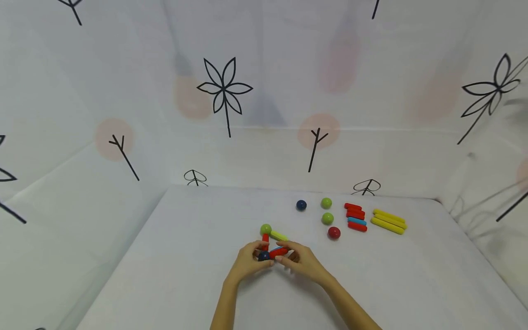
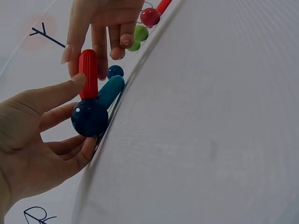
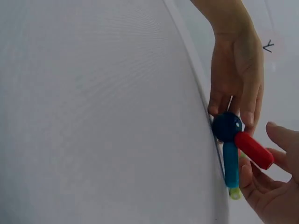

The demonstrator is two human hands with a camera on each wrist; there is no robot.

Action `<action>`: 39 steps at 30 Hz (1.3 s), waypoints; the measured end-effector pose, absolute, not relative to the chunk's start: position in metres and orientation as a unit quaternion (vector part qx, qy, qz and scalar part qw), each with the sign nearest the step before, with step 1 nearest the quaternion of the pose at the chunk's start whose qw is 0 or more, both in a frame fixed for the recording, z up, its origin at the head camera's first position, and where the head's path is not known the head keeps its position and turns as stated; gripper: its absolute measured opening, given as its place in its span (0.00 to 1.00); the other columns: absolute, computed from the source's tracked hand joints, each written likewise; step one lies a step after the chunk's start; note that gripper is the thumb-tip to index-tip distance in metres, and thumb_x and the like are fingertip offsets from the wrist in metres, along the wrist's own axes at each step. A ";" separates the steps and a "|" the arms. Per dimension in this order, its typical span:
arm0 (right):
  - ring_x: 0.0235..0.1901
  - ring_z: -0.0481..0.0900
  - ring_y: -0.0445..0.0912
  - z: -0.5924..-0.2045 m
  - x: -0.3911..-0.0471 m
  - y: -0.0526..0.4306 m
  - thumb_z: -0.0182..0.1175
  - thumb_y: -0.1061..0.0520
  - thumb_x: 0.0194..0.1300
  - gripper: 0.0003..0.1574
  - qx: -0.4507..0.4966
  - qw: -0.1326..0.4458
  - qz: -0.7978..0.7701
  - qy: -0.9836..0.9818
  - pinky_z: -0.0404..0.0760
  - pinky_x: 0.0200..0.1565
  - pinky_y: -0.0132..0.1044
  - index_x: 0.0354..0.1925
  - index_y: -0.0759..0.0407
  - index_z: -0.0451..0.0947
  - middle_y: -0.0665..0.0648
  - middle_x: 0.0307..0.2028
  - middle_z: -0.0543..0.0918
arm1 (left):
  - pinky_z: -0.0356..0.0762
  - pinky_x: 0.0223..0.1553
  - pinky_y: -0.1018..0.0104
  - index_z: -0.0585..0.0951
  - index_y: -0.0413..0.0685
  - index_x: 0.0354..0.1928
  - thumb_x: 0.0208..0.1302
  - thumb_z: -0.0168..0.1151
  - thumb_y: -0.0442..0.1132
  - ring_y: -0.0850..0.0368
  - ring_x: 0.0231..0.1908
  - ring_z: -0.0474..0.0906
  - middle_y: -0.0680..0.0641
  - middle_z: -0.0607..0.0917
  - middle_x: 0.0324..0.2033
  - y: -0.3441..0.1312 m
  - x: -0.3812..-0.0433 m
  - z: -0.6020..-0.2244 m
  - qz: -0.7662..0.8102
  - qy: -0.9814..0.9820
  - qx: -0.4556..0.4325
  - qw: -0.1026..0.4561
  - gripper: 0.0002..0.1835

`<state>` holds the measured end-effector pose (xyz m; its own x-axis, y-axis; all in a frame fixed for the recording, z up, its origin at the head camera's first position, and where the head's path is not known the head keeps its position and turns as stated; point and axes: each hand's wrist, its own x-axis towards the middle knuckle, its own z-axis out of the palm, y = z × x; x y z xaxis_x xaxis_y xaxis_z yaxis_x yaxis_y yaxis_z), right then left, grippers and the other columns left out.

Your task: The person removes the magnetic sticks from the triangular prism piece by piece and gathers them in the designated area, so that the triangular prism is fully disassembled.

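Low over the table, my left hand [image 1: 246, 262] holds a dark blue ball [image 2: 89, 117] between thumb and fingers. Its thumb tip lies against a red stick [image 2: 88, 74] that stands out from the ball at an angle. A blue stick [image 3: 231, 164] also meets the ball, low along the table. My right hand [image 1: 304, 263] is around the red stick's far end, thumb apart from it in the right wrist view, a finger behind it. Beyond the ball, another red stick [image 1: 265, 242] runs to a green ball [image 1: 266, 228], with a yellow-green stick [image 1: 279, 236] beside it.
Back right lie a dark blue ball [image 1: 301, 205], two green balls [image 1: 327, 218], and a red ball [image 1: 334, 233]. Further right, short red sticks [image 1: 357, 226] and a blue stick [image 1: 356, 221] lie beside several yellow sticks [image 1: 387, 225]. A patterned cloth wall [image 1: 264, 156] stands behind the white table [image 1: 185, 275].
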<state>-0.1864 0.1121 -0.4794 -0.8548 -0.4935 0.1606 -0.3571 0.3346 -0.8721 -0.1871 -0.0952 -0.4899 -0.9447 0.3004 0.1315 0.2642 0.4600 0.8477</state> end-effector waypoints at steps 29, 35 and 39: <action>0.22 0.71 0.38 -0.487 -0.182 0.106 0.72 0.68 0.45 0.13 -0.160 -0.225 -0.473 0.836 0.75 0.25 0.27 0.30 0.62 0.78 0.50 0.23 0.79 | 0.71 0.29 0.71 0.82 0.40 0.35 0.44 0.75 0.36 0.62 0.27 0.71 0.50 0.81 0.26 -0.090 -0.208 -0.485 0.439 0.880 0.180 0.026 0.14; 0.30 0.77 0.40 -0.475 -0.189 0.144 0.69 0.63 0.52 0.14 -0.096 -0.128 -0.550 0.820 0.79 0.35 0.27 0.39 0.63 0.79 0.56 0.33 0.82 | 0.69 0.31 0.69 0.81 0.42 0.37 0.46 0.73 0.39 0.59 0.30 0.69 0.49 0.79 0.29 -0.091 -0.211 -0.489 0.451 0.878 0.156 0.029 0.15; 0.33 0.79 0.40 -0.470 -0.190 0.175 0.67 0.60 0.56 0.17 -0.074 -0.091 -0.563 0.818 0.78 0.38 0.25 0.44 0.65 0.78 0.60 0.38 0.82 | 0.70 0.34 0.68 0.81 0.43 0.39 0.47 0.72 0.40 0.58 0.32 0.70 0.48 0.81 0.33 -0.093 -0.213 -0.492 0.455 0.876 0.156 0.030 0.16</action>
<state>-0.1902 0.1752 -0.4696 -0.9724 -0.0194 0.2326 -0.2243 0.3539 -0.9080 -0.2126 -0.0929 -0.4921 -0.9495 0.3009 0.0888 0.2457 0.5371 0.8070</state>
